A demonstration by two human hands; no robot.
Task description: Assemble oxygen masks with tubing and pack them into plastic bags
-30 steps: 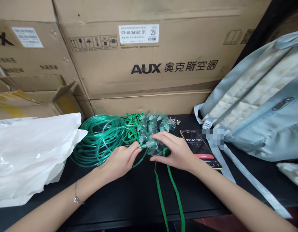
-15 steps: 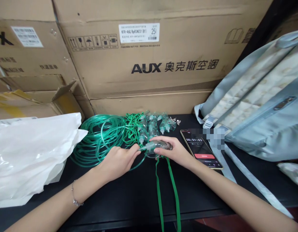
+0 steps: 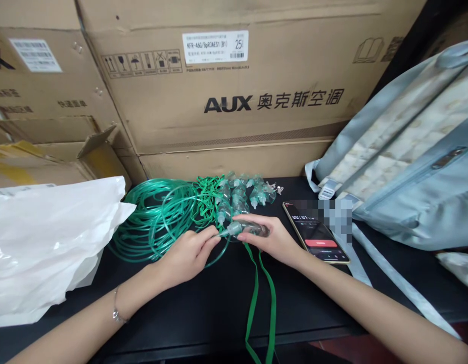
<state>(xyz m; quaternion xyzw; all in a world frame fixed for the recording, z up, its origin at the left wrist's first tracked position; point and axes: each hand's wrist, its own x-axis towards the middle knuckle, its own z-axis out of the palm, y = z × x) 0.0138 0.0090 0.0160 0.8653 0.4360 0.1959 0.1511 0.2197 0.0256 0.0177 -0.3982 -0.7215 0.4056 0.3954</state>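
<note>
My right hand (image 3: 262, 235) is closed around a clear oxygen mask (image 3: 252, 228), its connector end turned left. A green elastic strap (image 3: 272, 298) hangs from this mask past the table's front edge. My left hand (image 3: 194, 251) pinches the end of a green tube (image 3: 223, 233) at the connector; how far the tube sits on it I cannot tell. Behind my hands lie several more clear masks (image 3: 239, 199) in rows. Left of them are a heap of green elastic straps (image 3: 205, 202) and a large coil of green tubing (image 3: 143, 212).
White plastic bags (image 3: 48, 247) lie at the left. A phone (image 3: 313, 232) with a running timer rests right of my hand, beside a light blue backpack (image 3: 419, 202) and its straps. Small metal clips (image 3: 280, 190) lie behind. A large cardboard box (image 3: 219, 126) stands along the back.
The mask has turned slightly in my right hand, and its hanging strap has swung and bowed into a loop. My left hand keeps its pinch at the connector.
</note>
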